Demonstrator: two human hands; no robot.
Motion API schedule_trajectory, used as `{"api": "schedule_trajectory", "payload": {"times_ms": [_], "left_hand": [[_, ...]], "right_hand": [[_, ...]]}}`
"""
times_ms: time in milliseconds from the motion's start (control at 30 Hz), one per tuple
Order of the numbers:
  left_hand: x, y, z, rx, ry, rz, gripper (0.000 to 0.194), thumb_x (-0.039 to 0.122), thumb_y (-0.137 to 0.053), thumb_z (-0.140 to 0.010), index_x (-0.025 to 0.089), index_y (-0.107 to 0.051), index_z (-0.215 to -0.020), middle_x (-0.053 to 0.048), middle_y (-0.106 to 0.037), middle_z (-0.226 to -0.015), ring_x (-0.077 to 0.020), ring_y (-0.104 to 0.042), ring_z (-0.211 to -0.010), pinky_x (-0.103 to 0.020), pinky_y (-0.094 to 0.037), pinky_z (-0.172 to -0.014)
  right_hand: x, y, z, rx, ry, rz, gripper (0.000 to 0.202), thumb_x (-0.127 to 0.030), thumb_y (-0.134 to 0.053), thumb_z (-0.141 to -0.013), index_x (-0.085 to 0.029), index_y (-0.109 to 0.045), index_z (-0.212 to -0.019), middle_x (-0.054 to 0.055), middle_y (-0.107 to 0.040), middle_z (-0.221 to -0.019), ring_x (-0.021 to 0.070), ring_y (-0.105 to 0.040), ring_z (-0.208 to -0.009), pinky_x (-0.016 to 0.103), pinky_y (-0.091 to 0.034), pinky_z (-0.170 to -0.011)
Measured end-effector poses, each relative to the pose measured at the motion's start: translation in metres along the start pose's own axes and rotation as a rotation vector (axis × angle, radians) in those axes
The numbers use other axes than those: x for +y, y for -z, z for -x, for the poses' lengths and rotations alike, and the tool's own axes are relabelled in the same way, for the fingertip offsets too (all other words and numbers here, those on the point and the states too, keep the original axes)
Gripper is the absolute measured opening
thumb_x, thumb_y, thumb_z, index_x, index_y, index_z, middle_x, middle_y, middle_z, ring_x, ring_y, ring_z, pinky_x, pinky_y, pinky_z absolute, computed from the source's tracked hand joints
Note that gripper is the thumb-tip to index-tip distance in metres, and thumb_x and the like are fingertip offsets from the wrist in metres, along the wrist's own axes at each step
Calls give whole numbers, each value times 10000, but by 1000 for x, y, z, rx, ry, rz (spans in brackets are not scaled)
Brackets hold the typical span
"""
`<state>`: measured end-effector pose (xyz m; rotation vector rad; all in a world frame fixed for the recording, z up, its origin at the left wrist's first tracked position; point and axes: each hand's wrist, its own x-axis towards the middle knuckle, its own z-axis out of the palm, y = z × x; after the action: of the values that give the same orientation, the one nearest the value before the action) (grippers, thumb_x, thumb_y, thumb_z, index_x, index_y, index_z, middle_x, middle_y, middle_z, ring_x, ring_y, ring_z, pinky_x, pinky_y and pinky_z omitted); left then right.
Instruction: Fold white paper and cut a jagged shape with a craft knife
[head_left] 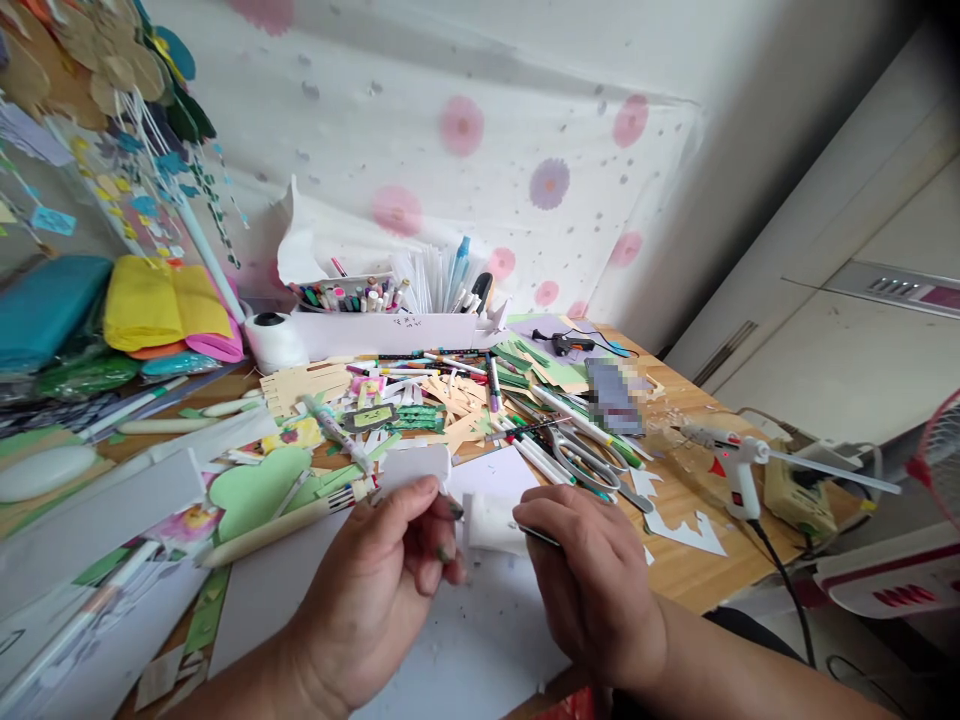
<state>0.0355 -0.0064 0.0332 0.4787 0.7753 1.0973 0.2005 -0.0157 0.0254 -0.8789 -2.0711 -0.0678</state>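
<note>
My left hand (382, 585) is closed, with thumb and fingers drawn together in a pinch. The fingertips look darkly stained, and whatever lies between them is too small to make out. My right hand (592, 580) wraps around a thin dark tool (541, 538), its far end pointing toward the left hand. Between the two hands sits a small white block or folded piece (496, 525). Beneath them lies a white sheet (480, 630) dotted with tiny dark specks. A white rounded card (415, 467) is just beyond the left fingertips.
Paper strips (454, 405), markers and scissors (585, 460) clutter the table's middle. A hot glue gun (739, 460) stands right, its cord hanging down. A pen box (390, 330) is at the back, a green paper cloud (259, 490) at left, a phone (615, 395) at back right.
</note>
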Motion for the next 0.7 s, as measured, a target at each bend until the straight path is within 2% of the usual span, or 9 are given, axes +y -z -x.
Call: {"api": "schedule_trajectory", "payload": {"times_ms": [33, 133, 200, 367, 700], "left_hand": [[2, 1, -2, -15, 3, -19, 219, 307, -717, -624, 148, -624, -506, 37, -503, -380, -52, -335, -318, -226, -422, -425], [3, 6, -2, -155, 58, -100, 274, 350, -665, -647, 141, -625, -474, 37, -422, -307, -55, -286, -285, -238, -405, -399], [2, 8, -1, -221, 98, -130, 296, 364, -662, -639, 140, -622, -451, 43, -372, -282, -52, -260, -280, -226, -370, -375], [0, 9, 2, -297, 173, -145, 346, 410, -698, -634, 129, -627, -443, 54, -330, -274, -39, -259, -260, -191, -318, -340], [1, 9, 1, -372, 239, -90, 336, 404, -759, -625, 113, -661, -489, 37, -407, -291, -31, -307, -242, -163, -372, -316]], "right_hand": [[0, 3, -2, -52, -21, -51, 173, -116, -426, -861, -190, -487, -1005, 48, -618, -782, 162, -562, -660, 280, -418, -595], [0, 10, -7, -262, -142, -256, 89, -163, -402, -901, -197, -483, -886, 6, -551, -691, 128, -505, -590, 236, -385, -544], [-1, 13, -8, -328, -212, -360, 126, -186, -382, -922, -198, -467, -830, -10, -513, -663, 113, -470, -573, 218, -368, -533], [0, 16, -8, -375, -251, -422, 157, -221, -372, -934, -193, -457, -805, -10, -496, -667, 110, -448, -584, 219, -354, -543], [0, 16, -10, -442, -287, -399, 172, -232, -360, -930, -192, -456, -794, -11, -487, -660, 114, -437, -578, 224, -340, -548]]}}
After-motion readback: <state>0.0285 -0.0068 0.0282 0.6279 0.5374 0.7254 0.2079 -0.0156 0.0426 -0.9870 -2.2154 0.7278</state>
